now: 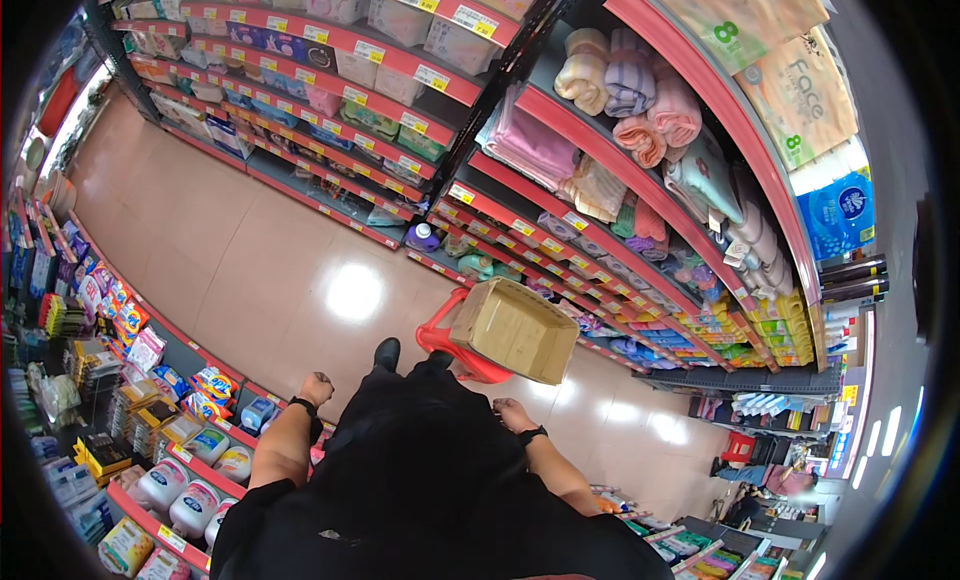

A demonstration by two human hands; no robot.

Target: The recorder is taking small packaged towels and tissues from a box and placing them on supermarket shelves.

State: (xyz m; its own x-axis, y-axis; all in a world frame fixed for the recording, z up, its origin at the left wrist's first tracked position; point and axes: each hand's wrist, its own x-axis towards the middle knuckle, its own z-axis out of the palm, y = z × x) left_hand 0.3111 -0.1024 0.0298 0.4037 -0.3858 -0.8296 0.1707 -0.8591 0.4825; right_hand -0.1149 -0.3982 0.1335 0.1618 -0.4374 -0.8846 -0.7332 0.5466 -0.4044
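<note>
My left hand hangs at my side with its fingers curled into a loose fist, and nothing shows in it. A dark band circles that wrist. On the other side of my black clothing, my right hand has its fingers curled too, with no object visible in them. A dark watch is on the right wrist. Just beyond the right hand, apart from it, an open cardboard box rests on a red plastic stool-like frame. The inside of the box shows only bare cardboard.
Ahead, red-edged shelves hold rolled towels, packets and bottles, with a purple bottle low down. Detergent packs and white tubs fill the left shelf. The tiled floor runs between them. People are far right.
</note>
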